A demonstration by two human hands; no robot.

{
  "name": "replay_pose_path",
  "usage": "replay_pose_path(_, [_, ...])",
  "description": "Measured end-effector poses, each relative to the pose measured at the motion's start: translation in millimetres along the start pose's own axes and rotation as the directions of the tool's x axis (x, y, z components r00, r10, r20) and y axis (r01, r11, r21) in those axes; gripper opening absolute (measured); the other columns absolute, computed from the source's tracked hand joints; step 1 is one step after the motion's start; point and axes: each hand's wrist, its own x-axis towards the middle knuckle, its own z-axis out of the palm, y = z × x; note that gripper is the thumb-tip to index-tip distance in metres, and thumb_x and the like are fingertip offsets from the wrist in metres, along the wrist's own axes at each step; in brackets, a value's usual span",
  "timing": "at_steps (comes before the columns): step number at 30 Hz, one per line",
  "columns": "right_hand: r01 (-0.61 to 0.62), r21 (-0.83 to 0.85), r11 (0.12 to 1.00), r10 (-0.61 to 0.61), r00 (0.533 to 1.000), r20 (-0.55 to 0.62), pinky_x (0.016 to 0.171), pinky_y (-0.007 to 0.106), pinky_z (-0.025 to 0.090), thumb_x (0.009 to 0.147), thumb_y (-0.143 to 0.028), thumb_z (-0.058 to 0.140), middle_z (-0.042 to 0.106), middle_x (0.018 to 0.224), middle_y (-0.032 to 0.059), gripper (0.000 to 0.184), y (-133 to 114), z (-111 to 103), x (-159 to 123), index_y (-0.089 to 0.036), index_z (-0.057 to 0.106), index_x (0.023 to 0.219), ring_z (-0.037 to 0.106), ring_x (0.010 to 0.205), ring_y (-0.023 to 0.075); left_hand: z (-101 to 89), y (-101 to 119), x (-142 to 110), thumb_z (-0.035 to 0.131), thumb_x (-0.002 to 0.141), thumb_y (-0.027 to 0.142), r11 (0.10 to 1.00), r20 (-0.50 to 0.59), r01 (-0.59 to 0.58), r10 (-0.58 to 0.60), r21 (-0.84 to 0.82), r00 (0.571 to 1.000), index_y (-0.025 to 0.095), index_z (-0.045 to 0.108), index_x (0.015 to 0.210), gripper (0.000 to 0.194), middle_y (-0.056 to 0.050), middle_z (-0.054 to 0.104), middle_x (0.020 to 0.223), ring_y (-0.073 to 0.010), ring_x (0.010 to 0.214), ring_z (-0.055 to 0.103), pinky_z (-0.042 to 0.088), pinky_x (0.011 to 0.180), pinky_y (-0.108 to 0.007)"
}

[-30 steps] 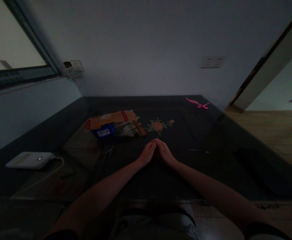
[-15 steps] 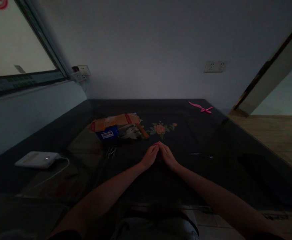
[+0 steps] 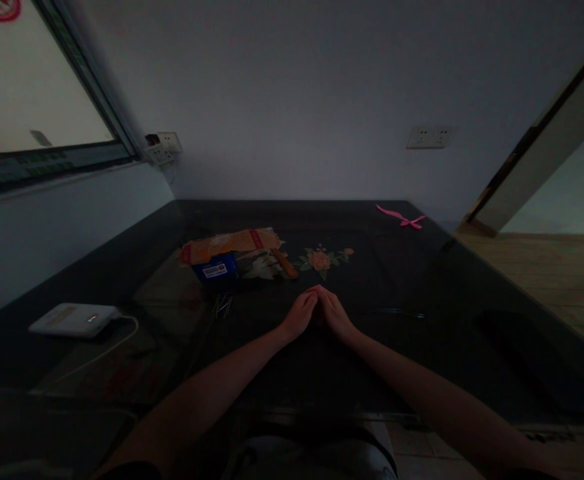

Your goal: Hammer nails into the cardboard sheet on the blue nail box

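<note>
Head view: left hand [image 3: 300, 316] and right hand [image 3: 335, 316] meet at the tips, fingers extended, nothing visibly held. A low leftward sweep could scatter loose metal pins [image 3: 228, 307] at nine o'clock; wooden handle [image 3: 285, 265] lies at eleven, blue box [image 3: 215, 269] at ten.

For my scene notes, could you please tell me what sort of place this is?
Probably a room in a home, judging by the flower-patterned table, the white power bank and the wall sockets.
</note>
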Motion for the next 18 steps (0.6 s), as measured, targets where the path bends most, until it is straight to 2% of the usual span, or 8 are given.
replay_pose_path(5, [-0.004, 0.003, 1.0, 0.004, 1.0, 0.01, 0.036, 0.023, 0.036, 0.085, -0.056, 0.034, 0.048, 0.052, -0.0031, 0.046, 4.7, -0.8, 1.8, -0.017, 0.06, 0.089, 0.043, 0.04, 0.011, 0.8, 1.9, -0.6, 0.044, 0.082, 0.046, 0.998, 0.002, 0.056, -0.056, -0.004, 0.998, 0.013, 0.062, 0.096, 0.041, -0.003, 0.058, 0.065, -0.0137, 0.055, 0.052, 0.044, 0.05, -0.026])
replay_pose_path(11, [0.002, 0.02, 1.0, -0.002, 1.0, 0.015, 0.037, 0.022, 0.035, 0.087, -0.054, 0.034, 0.049, 0.054, -0.0033, 0.044, 6.5, -0.7, 1.1, -0.019, 0.059, 0.09, 0.043, 0.04, 0.0103, -0.6, 3.9, -0.9, 0.046, 0.08, 0.048, 0.999, 0.032, -0.036, 0.037, -0.008, 0.999, 0.011, 0.061, 0.084, 0.04, -0.003, 0.057, 0.067, -0.0121, 0.055, 0.051, 0.044, 0.05, -0.024])
replay_pose_path(18, [0.017, 0.014, 1.0, -0.017, 1.0, 0.01, 0.036, 0.023, 0.034, 0.086, -0.055, 0.033, 0.046, 0.051, -0.0039, 0.045, 3.9, -0.3, 1.1, -0.019, 0.06, 0.088, 0.042, 0.039, 0.0106, 1.2, 7.3, -2.7, 0.044, 0.081, 0.046, 1.0, 0.037, 0.015, -0.014, -0.019, 0.999, 0.012, 0.061, 0.089, 0.038, -0.002, 0.057, 0.065, -0.0119, 0.053, 0.051, 0.044, 0.048, -0.023])
